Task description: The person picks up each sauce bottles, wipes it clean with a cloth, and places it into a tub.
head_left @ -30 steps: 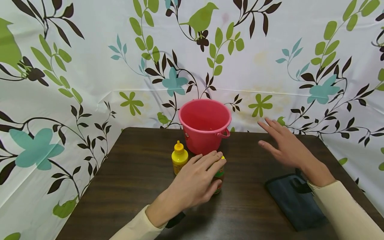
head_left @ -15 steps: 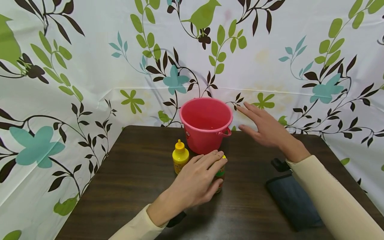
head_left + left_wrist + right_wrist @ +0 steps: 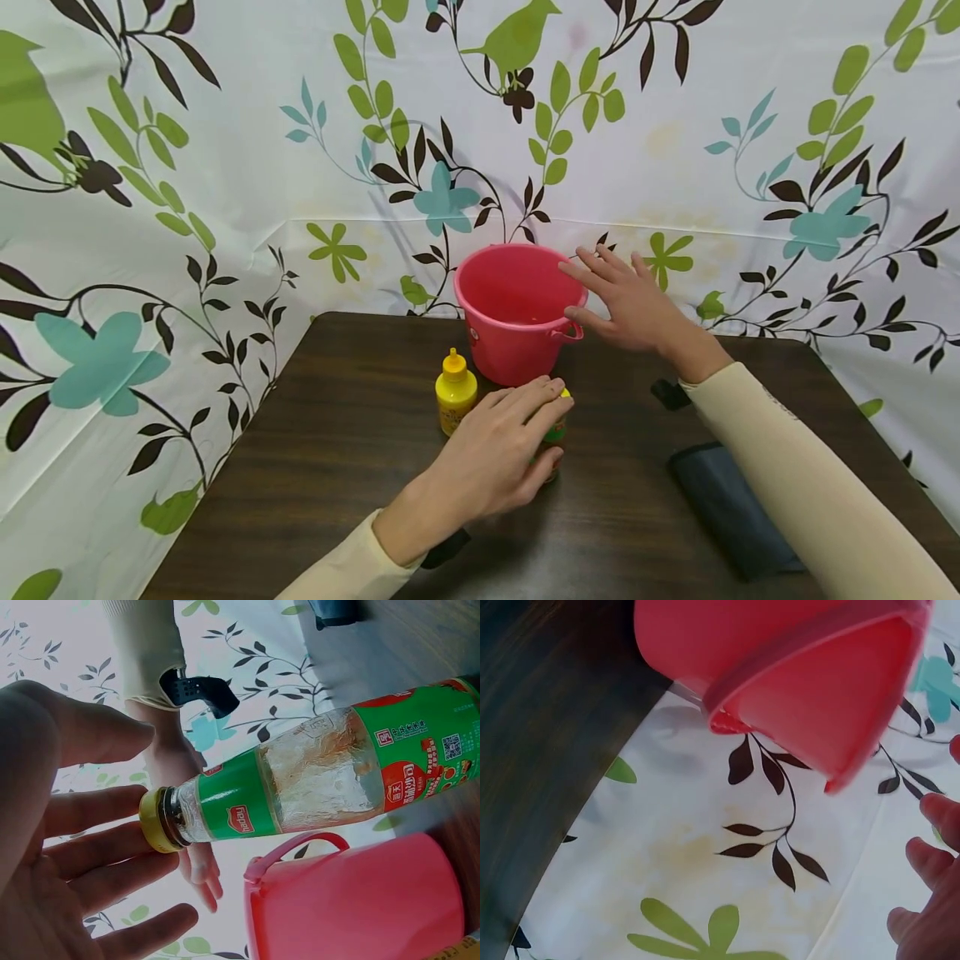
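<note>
Clear, green-labelled, yellow-capped bottle

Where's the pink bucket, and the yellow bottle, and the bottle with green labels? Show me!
Pink bucket [image 3: 516, 348]: head view, on its outer wall.
Yellow bottle [image 3: 455, 392]: head view, on its body.
Bottle with green labels [image 3: 321, 774]: left wrist view, on the see-through part between labels.

Left hand, fingers spread, touching the yellow cap of a clear, green-labelled bottle, thumb apart. Beyond the bottle are a pink bucket, the right hand and leaf-patterned cloth.
</note>
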Available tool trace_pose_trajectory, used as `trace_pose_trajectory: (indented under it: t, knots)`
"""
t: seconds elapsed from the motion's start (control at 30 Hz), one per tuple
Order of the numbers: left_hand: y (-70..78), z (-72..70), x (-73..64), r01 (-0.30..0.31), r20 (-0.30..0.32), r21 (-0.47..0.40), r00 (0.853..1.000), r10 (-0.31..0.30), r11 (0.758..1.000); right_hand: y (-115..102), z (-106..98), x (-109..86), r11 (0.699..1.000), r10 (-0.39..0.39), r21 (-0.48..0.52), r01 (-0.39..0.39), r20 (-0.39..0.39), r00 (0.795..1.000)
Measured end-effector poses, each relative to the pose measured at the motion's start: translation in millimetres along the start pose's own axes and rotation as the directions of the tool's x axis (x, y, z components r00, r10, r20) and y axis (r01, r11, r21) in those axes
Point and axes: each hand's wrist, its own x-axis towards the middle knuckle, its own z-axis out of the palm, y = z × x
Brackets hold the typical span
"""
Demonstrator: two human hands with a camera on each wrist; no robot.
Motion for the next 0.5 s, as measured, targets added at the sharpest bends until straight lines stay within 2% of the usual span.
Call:
trace_pose_trajectory:
  t: [0.13,0.27,0.37,0.5]
  knots:
    - [-0.1,0.6,0.1,0.001,0.004,-0.008,1.0,-0.001,1.0,-4.8,8.5,3.0,0.999,-0.025,-0.023,0.025,0.02,0.999]
    - [-0.6,1.0,0.1,-0.001,0.005,-0.022,1.0,0.001,1.0,-8.8,18.0,4.5,0.997,-0.071,0.004,0.071,0.035,0.997]
    - [-1.0,1.0,0.1,0.005,0.011,-0.032,1.0,-0.004,0.999,-9.1,27.5,5.0,0.995,-0.087,0.061,0.084,0.056,0.995]
    - [-1.4,1.7,-0.2,0.013,0.019,-0.045,1.0,-0.012,0.999,-8.9,37.2,3.2,0.988,-0.053,0.15,0.039,0.09,0.994]
